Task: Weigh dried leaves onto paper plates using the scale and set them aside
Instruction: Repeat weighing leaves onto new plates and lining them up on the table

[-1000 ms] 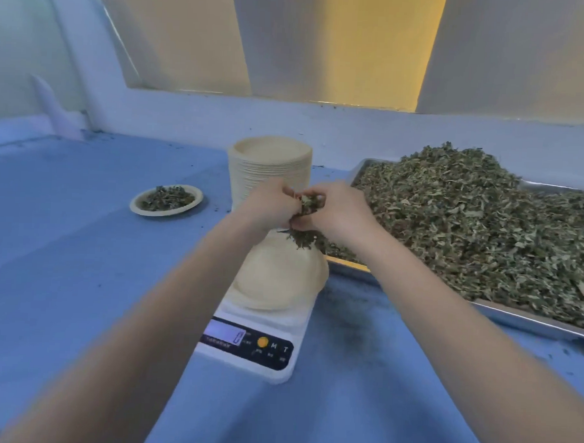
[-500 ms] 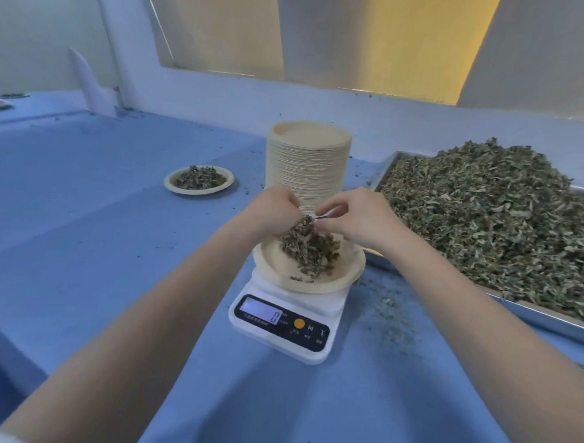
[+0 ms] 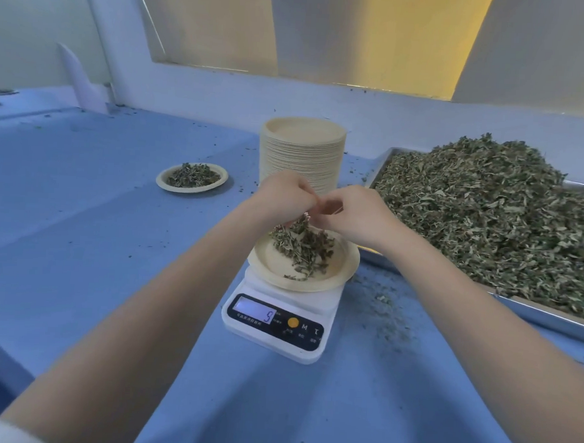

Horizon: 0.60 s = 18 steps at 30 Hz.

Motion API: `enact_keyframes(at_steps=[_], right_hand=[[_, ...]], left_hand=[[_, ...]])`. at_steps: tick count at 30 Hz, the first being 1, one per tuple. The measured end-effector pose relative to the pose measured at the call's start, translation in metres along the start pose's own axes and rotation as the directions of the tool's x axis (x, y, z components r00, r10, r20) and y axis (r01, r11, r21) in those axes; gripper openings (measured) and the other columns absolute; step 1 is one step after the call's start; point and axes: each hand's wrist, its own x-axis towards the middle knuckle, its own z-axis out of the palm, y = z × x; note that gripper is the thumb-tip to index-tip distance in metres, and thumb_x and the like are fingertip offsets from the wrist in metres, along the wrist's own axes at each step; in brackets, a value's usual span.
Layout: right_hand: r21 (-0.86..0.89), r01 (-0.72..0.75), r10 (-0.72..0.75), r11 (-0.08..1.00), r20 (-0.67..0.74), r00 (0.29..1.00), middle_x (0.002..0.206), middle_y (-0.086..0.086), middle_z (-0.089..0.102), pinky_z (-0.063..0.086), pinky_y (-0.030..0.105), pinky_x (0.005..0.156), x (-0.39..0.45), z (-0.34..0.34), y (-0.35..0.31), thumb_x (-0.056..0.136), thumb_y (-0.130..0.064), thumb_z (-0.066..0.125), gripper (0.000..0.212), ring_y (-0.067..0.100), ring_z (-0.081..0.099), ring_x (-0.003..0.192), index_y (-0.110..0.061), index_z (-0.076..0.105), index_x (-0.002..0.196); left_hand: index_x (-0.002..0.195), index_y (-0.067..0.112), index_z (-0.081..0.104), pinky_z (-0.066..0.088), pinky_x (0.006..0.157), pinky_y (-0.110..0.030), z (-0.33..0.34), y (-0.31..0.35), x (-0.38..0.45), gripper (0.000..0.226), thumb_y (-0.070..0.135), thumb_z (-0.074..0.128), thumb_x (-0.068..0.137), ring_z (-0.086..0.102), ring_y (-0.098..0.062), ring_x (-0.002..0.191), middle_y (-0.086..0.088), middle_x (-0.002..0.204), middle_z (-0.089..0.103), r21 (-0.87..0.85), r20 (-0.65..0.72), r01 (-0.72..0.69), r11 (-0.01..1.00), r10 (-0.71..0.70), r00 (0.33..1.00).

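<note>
Blue table (image 3: 82,245), scale (image 3: 279,324) showing 9, hands over leaf-filled plate (image 3: 343,270)

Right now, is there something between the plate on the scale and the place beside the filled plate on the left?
Nothing visible. The blue table between the plate on the scale and the filled plate holds only small leaf crumbs.

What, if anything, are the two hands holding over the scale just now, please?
Both the left hand and the right hand hold dried leaves at the top of the clump, which hangs down onto the paper plate.
</note>
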Motion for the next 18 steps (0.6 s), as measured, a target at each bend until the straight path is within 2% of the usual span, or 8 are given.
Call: enact_keyframes(at_steps=[3, 7, 10, 14, 18], right_hand=[[-0.002, 0.005, -0.005, 1.0, -0.02, 1.0, 0.093, -0.006, 0.071, 0.042, 0.019, 0.073, -0.003, -0.006, 0.005, 0.084, -0.024, 0.068, 0.013, 0.008, 0.061, 0.091, -0.023, 0.075, 0.095], [-0.012, -0.008, 0.007, 1.0, -0.043, 0.999, 0.084, -0.008, 0.07, 0.038, 0.005, 0.06, -0.007, -0.016, 0.014, 0.083, -0.023, 0.069, 0.004, 0.005, 0.059, 0.08, -0.024, 0.072, 0.083], [-0.077, -0.044, 0.04, 0.996, -0.05, 0.998, 0.084, -0.004, 0.07, 0.039, 0.011, 0.061, -0.009, -0.025, 0.023, 0.082, -0.028, 0.069, 0.004, 0.011, 0.06, 0.082, -0.027, 0.07, 0.079], [-0.231, -0.116, 0.107, 0.966, -0.052, 0.993, 0.084, 0.004, 0.071, 0.045, 0.026, 0.062, -0.016, -0.049, 0.045, 0.082, -0.032, 0.069, 0.011, 0.02, 0.064, 0.081, -0.021, 0.073, 0.085], [-0.399, -0.209, 0.218, 0.893, -0.024, 0.976, 0.094, 0.006, 0.07, 0.047, 0.028, 0.072, -0.028, -0.07, 0.078, 0.081, -0.03, 0.069, 0.019, 0.023, 0.064, 0.091, -0.019, 0.072, 0.097]], left_hand=[[0.072, 0.018, 0.069, 0.047, 0.066, -0.031, 0.004, 0.004, 0.004, 0.016, 0.007, 0.06, 0.08, 0.052, -0.022, 0.069, -0.011, 0.082, 0.062, -0.009, 0.002, -0.018, 1.0, 0.018, 1.0], [0.074, 0.018, 0.068, 0.048, 0.065, -0.032, 0.017, 0.011, 0.01, 0.015, 0.008, 0.06, 0.083, 0.054, -0.022, 0.072, -0.011, 0.082, 0.063, -0.033, 0.004, -0.044, 0.998, 0.044, 0.999], [0.086, 0.015, 0.069, 0.052, 0.068, -0.033, 0.032, 0.019, 0.017, 0.008, 0.014, 0.06, 0.087, 0.057, -0.022, 0.074, -0.012, 0.085, 0.067, -0.032, 0.028, -0.052, 0.998, 0.053, 0.998], [0.072, 0.018, 0.063, 0.049, 0.064, -0.031, 0.063, 0.041, 0.026, 0.019, 0.01, 0.058, 0.088, 0.052, -0.021, 0.063, -0.006, 0.067, 0.058, -0.058, 0.093, -0.09, 0.994, 0.095, 0.991], [0.091, 0.004, 0.071, 0.05, 0.067, -0.036, 0.105, 0.065, 0.035, 0.02, 0.003, 0.051, 0.087, 0.051, -0.024, 0.063, -0.005, 0.059, 0.052, 0.009, 0.164, -0.132, 0.991, 0.129, 0.978]])
